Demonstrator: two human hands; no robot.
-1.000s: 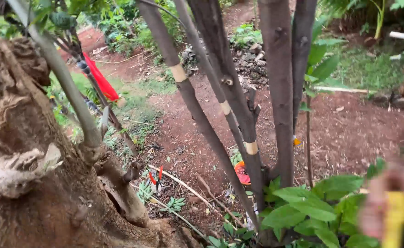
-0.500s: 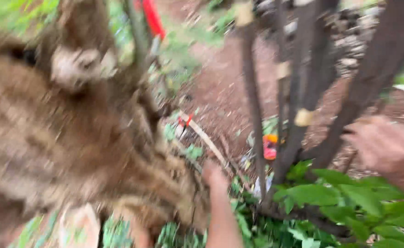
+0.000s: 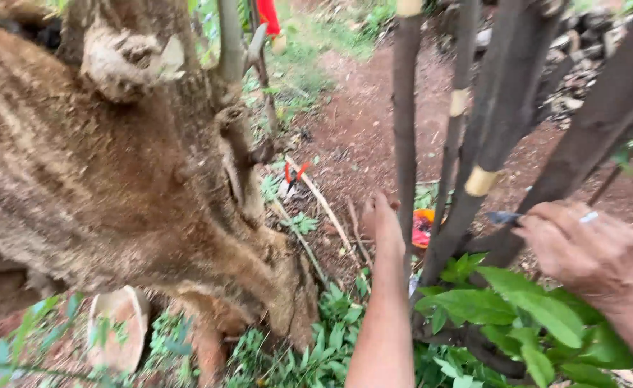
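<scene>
Bare soil, thick trunk, stems before left hand

No packages, signs or screens show; the nearest to labels are pale tan tape bands wrapped round the slim dark stems — one low at mid-frame, another higher, a third at the top edge.

Thin stems crowd the left hand; bare soil beyond lies open.
</scene>
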